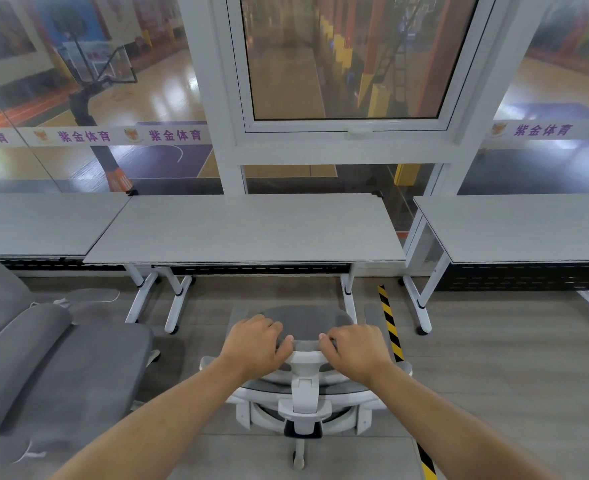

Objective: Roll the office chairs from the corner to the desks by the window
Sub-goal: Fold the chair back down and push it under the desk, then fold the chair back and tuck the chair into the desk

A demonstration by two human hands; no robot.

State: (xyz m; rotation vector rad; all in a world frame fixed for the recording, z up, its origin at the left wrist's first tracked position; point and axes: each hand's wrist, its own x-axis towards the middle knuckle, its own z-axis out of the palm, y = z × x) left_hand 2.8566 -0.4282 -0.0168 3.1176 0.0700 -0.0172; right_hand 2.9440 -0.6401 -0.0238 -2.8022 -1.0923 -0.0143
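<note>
Both hands grip the top of an office chair's headrest (306, 323), seen from behind and above. Left hand (255, 344) has fingers curled over the left part of the grey padded headrest, thumb along its rear edge. Right hand (354, 348) has fingers curled over the right part, thumb tip near the middle. Thumbs are close but apart.

The office chair (303, 386), white frame with grey mesh, stands on the floor in front of the middle desk (248, 230), facing its near edge, toward the right half. Seat is mostly hidden under the headrest; whether it reaches under the desk edge is hard to tell.

The middle desk touches the left desk (40, 223); the right desk (528, 226) stands apart across a gap. All sit against the window (346, 64).

A second grey chair (54, 362), reclined, is at left on the floor. Yellow-black floor tape (391, 323) runs just right of the held chair.
</note>
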